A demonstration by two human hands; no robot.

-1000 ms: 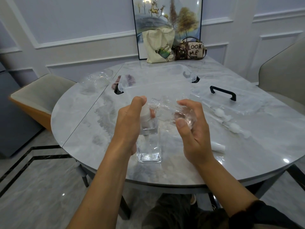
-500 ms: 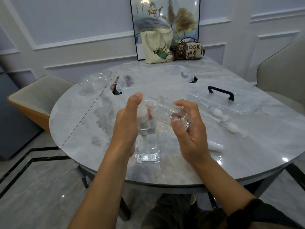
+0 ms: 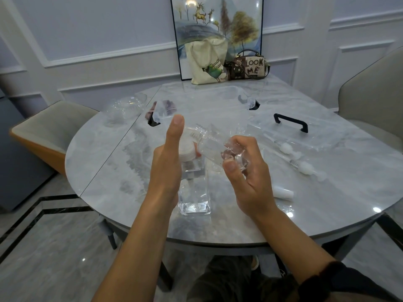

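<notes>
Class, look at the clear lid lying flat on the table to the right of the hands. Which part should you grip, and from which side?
Grip the black handle from above, with fingers hooked under its bar. It arches up off the clear lid and leaves a gap, while the lid's thin edges lie flat on the table and probably offer little purchase.

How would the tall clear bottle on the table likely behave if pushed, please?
The tall clear bottle stands narrow and upright, so a high push would probably tip it; a low one might slide it on the glossy table. Its smooth walls look slippery in the left hand.
</notes>
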